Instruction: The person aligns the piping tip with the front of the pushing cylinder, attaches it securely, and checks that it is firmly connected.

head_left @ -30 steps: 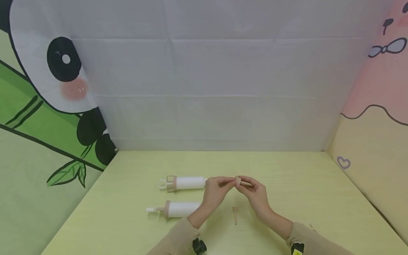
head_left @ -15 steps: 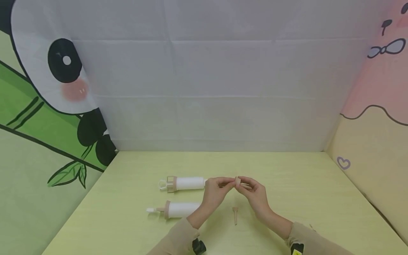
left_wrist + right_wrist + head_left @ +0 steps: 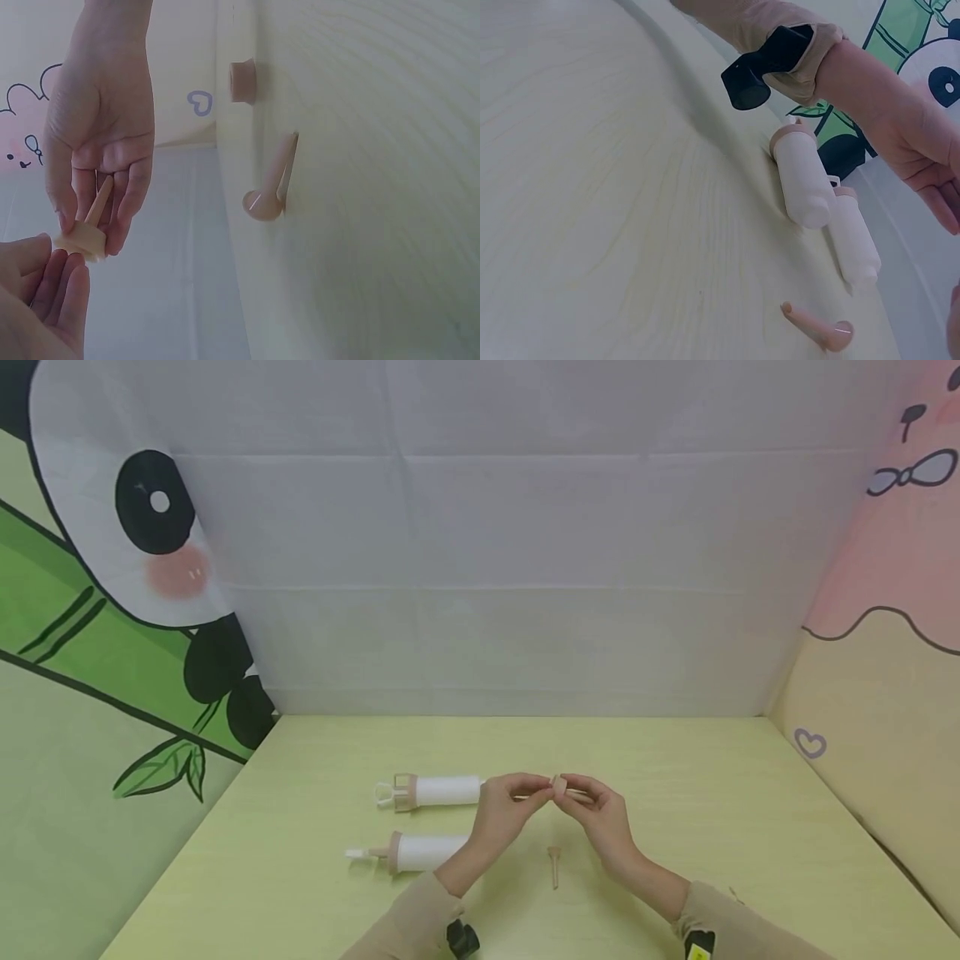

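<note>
My right hand (image 3: 603,822) and left hand (image 3: 504,814) meet fingertip to fingertip above the table, both pinching one beige piece. It is a slim tapered nozzle (image 3: 100,201) with a wide ring collar (image 3: 84,238) around its broad end. The right fingers grip the collar, and the narrow tip points back toward that palm. From the other side, the left thumb and fingertips hold the collar's edge. Below the hands lies a second tapered nozzle (image 3: 554,867), flared end away from me. A loose beige ring (image 3: 242,82) rests farther right, mostly hidden by the right sleeve in the head view.
Left of the hands, two white cylinders lie on their sides: a far one (image 3: 447,790) with a slotted beige cap and white loop handle, and a nearer one (image 3: 429,853) with a beige flange and rod. The left forearm partly covers the nearer cylinder. Printed cloth walls surround the table (image 3: 262,910).
The left wrist and forearm have shifted slightly left, and the collar between the fingertips appears turned a little. The right hand and the things on the table stay put.
</note>
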`<state>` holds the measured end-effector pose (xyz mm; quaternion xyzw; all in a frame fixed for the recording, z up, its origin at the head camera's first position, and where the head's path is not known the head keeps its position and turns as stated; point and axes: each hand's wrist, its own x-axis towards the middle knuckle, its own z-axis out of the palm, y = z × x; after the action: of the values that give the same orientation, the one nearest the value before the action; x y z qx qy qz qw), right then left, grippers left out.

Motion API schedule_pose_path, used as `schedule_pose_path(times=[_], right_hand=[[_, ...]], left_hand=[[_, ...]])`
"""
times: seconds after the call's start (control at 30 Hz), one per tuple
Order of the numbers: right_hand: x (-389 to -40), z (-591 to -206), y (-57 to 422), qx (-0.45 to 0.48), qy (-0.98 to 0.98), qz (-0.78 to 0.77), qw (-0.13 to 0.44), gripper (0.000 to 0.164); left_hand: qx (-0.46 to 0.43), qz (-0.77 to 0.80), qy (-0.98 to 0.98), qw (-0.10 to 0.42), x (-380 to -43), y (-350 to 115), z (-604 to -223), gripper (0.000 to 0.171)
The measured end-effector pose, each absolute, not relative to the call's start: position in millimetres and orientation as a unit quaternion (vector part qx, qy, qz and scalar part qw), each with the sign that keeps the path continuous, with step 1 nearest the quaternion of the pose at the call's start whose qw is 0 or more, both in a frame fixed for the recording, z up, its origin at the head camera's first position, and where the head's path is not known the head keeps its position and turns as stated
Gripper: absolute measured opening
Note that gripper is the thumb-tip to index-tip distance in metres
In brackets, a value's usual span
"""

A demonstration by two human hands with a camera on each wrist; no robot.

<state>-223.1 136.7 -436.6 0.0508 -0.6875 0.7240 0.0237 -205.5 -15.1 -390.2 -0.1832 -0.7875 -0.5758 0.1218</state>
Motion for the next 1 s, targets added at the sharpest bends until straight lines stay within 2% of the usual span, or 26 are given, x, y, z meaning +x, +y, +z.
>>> schedule_pose_path(times=[0.13,0.33,0.63,0.8,1.0], right_hand=[[-225.9,-438.0,138.2,0.061,-0.692,0.719,0.032,0.035],[-229.5,-443.2,141.4,0.092,-0.69,0.716,0.054,0.033],[-231.2,-439.3,139.1,0.062,-0.686,0.725,0.022,0.033],[-230.5,-437.6,137.8,0.072,-0.689,0.721,0.019,0.033],[-230.8,-433.8,140.9,0.068,-0.69,0.72,0.015,0.036]], left_hand=[[-0.194,-0.566,-0.792,0.124,-208.9,-28.7,-388.3,0.015],[-0.174,-0.541,-0.813,0.127,-231.1,-64.0,-401.6,0.019],[-0.109,-0.468,-0.868,0.124,-243.6,-116.4,-395.1,0.028],[-0.091,-0.403,-0.907,0.08,-250.5,-147.6,-392.1,0.038],[-0.112,-0.329,-0.938,0.008,-266.0,-188.3,-398.6,0.054]])
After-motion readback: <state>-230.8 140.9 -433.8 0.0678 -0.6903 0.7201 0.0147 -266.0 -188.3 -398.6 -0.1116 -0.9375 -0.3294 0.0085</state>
